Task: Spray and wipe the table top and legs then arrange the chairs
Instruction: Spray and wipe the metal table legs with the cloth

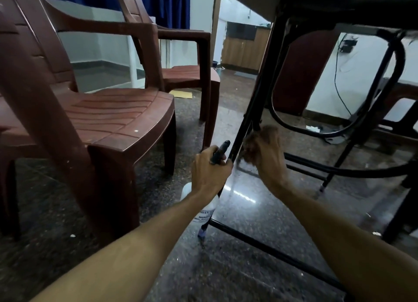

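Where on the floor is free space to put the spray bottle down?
Bare floor lies between the near chair and the table leg. Right of that leg, crossbars and the curved brace crowd the floor under the table.

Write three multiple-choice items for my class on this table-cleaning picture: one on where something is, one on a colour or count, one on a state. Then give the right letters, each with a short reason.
1. Where is the cloth?
A. on a chair seat
B. against the black table leg
C. on the floor

2. What colour are the plastic chairs?
A. white
B. blue
C. reddish brown

3. What is the left hand doing?
A. gripping the spray bottle
B. resting open on the floor
C. holding a chair arm

Answers:
1 B, the right hand presses the cloth to the leg.
2 C, both chairs nearby are reddish brown.
3 A, its fingers wrap the bottle's dark sprayer head.
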Motion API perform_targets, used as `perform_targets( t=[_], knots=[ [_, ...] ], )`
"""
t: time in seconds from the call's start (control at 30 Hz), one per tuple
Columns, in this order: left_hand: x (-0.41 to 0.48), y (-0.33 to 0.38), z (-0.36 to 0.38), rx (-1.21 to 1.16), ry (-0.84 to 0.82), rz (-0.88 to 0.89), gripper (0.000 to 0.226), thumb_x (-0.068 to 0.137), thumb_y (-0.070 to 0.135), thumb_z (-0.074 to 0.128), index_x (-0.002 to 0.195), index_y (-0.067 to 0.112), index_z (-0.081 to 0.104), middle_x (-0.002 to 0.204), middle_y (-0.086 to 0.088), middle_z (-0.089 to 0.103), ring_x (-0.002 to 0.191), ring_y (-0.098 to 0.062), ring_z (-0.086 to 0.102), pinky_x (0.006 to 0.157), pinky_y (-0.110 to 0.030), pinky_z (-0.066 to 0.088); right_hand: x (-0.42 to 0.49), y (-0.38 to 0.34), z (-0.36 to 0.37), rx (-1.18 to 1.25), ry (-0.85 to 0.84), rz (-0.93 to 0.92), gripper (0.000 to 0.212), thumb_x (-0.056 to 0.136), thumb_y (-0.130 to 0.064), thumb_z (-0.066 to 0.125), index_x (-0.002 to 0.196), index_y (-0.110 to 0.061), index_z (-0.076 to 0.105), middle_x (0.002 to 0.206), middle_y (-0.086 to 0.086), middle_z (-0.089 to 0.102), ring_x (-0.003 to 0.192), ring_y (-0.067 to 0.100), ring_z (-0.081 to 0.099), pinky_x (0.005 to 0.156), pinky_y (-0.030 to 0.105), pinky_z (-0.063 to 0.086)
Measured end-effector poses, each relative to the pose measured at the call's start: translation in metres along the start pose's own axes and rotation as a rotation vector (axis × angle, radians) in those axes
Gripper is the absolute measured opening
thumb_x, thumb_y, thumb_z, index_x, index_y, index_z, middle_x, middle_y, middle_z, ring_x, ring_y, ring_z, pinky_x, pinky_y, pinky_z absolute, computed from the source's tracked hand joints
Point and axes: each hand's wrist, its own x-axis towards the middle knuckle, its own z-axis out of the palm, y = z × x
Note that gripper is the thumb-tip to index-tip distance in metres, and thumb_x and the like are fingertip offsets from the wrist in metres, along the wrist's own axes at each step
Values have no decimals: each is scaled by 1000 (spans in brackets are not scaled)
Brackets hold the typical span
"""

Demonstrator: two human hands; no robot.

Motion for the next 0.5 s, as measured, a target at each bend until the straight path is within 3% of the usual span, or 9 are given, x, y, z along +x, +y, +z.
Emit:
perform_targets(
  t=[0.07,0.13,0.23,0.33,0.4,0.43,0.5],
  knots=[
    [1,1,1,1,-11,-5,13,81,14,74,72,10,64,65,-4,65,61,-20,63,49,-16,37,-17,-1,2,19,27,76,19,95,-10,56,100,-26,65,120,12,49,103,43,56,71,32,54],
    [3,0,3,-9,-8,0,16,81,14,74,70,10,63,64,-4,64,59,-20,62,50,-21,41,-15,-9,-3,39,68,63,28,91,6,58,112,-10,66,124,10,47,102,32,56,77,29,51],
    [2,-6,6,7,-17,-12,32,82,15,74,59,15,52,56,-1,55,49,-14,51,44,-14,32,13,-24,-6,177,185,14,23,97,4,53,116,-4,64,125,9,47,109,11,54,89,15,45],
    [-2,-12,5,-12,-26,-59,37,81,16,73,54,16,47,52,-4,52,47,-16,49,46,-24,35,5,-23,1,156,154,-17,17,99,-5,48,112,-11,57,120,14,52,98,36,59,79,42,57],
    [-3,-13,2,-20,-20,-74,32,80,16,73,57,18,51,55,0,56,50,-15,54,51,-24,37,-18,-13,4,149,27,85,27,93,1,56,114,-15,62,123,17,53,105,41,57,85,53,54],
    [-2,-14,1,-17,-22,-78,28,79,17,74,60,19,54,58,2,59,53,-15,56,52,-23,38,-26,-8,2,137,25,108,31,91,3,59,116,-14,64,125,13,53,110,36,57,90,52,52],
    [-1,-16,-1,-17,-14,-68,28,80,17,75,61,20,53,58,3,59,53,-15,56,51,-22,37,-19,-9,-5,175,99,137,25,96,1,57,117,-11,63,126,-8,51,109,13,57,90,36,52]
  ],
)
